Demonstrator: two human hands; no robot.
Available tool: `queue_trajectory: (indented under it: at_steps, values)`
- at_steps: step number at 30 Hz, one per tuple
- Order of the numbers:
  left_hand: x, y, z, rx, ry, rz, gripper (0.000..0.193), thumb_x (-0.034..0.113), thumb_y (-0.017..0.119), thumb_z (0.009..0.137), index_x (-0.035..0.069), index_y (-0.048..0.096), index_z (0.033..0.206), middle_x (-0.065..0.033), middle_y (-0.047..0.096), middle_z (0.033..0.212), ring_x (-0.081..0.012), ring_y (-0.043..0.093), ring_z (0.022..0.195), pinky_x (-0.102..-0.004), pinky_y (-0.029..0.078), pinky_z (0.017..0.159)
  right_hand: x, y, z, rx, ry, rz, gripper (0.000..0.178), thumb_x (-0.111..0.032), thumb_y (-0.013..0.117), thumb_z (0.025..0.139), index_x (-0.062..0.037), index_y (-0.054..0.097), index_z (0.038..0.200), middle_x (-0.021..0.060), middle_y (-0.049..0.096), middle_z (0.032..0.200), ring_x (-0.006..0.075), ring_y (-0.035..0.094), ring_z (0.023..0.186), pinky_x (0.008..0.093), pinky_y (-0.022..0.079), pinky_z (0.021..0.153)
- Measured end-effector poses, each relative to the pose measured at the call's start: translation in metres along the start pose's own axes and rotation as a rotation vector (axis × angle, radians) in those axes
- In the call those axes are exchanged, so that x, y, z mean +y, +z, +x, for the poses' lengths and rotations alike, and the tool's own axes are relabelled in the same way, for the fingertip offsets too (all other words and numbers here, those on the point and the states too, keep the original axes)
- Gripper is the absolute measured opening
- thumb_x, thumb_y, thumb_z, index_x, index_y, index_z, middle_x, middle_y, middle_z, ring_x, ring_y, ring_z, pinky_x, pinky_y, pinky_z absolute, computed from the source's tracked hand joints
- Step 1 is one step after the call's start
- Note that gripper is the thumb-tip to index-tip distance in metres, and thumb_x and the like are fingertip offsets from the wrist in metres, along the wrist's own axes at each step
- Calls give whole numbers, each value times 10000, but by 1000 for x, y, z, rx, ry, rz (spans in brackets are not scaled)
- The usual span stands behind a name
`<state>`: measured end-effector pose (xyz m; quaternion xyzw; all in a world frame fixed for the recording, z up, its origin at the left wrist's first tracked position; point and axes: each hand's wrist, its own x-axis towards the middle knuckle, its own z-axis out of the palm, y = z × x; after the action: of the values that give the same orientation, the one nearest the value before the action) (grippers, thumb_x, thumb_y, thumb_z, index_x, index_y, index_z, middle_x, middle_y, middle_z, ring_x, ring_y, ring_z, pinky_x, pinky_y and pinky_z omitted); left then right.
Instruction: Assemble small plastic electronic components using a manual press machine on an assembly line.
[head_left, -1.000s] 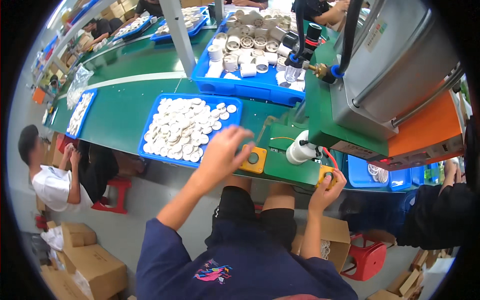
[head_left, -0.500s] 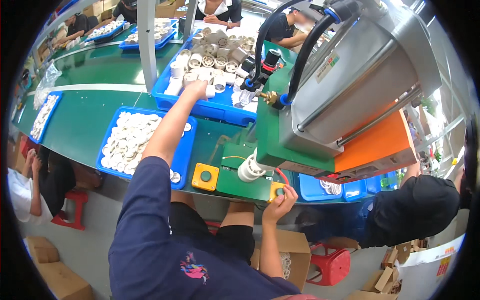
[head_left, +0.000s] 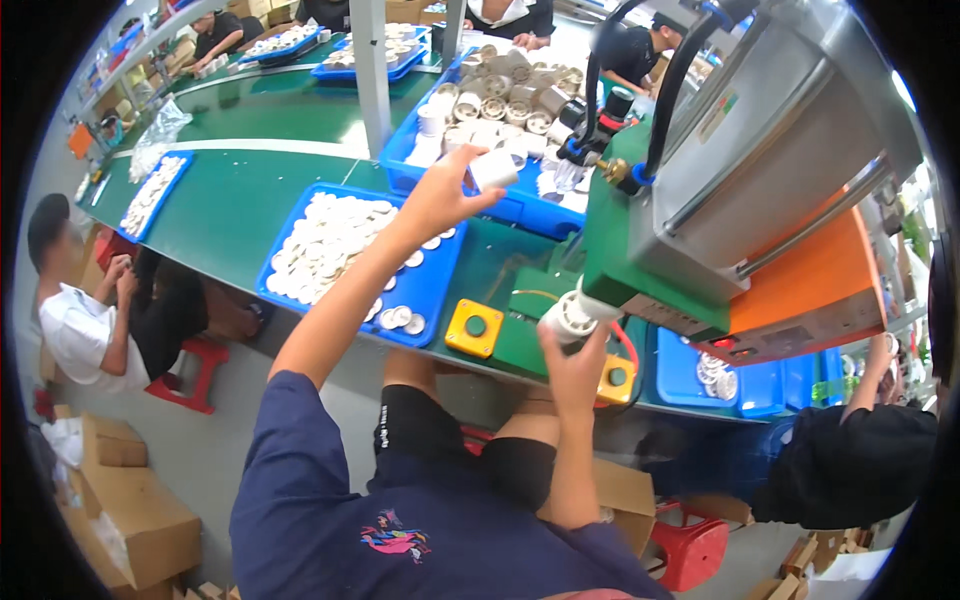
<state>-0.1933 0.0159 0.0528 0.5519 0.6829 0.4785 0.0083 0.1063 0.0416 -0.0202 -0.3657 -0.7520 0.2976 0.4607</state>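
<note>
Your L hand [head_left: 447, 195] is over the near wall of a large, deep blue plastic tray [head_left: 540, 213], thumb & fingers pinching a white plastic cylinder [head_left: 494, 171]. That cyl. is tilted, just nearer you than the heap of white and greyish plastic cylinders [head_left: 505, 88] in the tray.

Your R hand [head_left: 576, 368] is by the near edge of the green workbench [head_left: 225, 215], thumb & fingers curled round a white round plastic fitting [head_left: 568, 318] w/ a ribbed end, right under the green metal press head [head_left: 640, 245]; can't tell if its base rests on anything, your hand hides it.

A yellow square box w/ green button [head_left: 474, 328] is at the bench's near edge, btwn your hands; a second yellow button box [head_left: 616, 378] is just beside your R wrist. Left of the first, nr its corner, is a shallow blue plastic tray [head_left: 437, 285] w/ white plastic discs [head_left: 330, 245] heaped mostly toward its left edge.
</note>
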Motion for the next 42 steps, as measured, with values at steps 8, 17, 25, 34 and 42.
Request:
queue_trajectory:
  at_steps: [8, 17, 25, 34, 42]
  values:
    - [55, -1, -68, -130, -22, -119, 518, 223, 811, 827, 24, 588, 1250, -173, 668, 1157, -303, 651, 1056, -375, 493, 943, 16, 1, 22, 46, 185, 809, 558, -222, 842, 832, -24, 536, 1255, 77, 622, 1170, 178, 602, 1058, 341, 482, 941]
    - [96, 36, -90, -380, 78, -46, 562, 214, 819, 819, -24, 565, 1261, -174, 636, 961, -276, 611, 813, -384, 512, 742, 85, -172, 27, 590, 120, -94, 514, -184, 820, 847, 37, 558, 1230, 196, 640, 1154, 296, 622, 1065, 415, 470, 989]
    - [107, 81, -89, -285, 196, 146, 499, 357, 808, 819, 10, 552, 1070, -187, 637, 1066, -392, 664, 850, -470, 554, 695, 319, -347, 68, 613, 215, -873, 620, -232, 732, 885, 30, 463, 1379, 283, 527, 1310, 455, 498, 1221, 490, 419, 1055]
    - [125, 86, -92, -221, 113, 373, 561, 550, 759, 807, 13, 626, 901, -125, 678, 765, -304, 695, 685, -388, 544, 582, 271, -314, 77, 575, 275, -1213, 632, -371, 719, 906, 38, 531, 1350, 278, 570, 1301, 415, 520, 1249, 521, 424, 1050]
    - [136, 82, -77, -273, -36, 546, 685, 711, 672, 802, 37, 701, 686, -131, 656, 582, -300, 685, 556, -401, 515, 495, 74, -141, 17, 116, -217, -399, 329, -95, 683, 915, 14, 627, 1220, 196, 631, 1205, 348, 610, 1125, 417, 457, 1020]
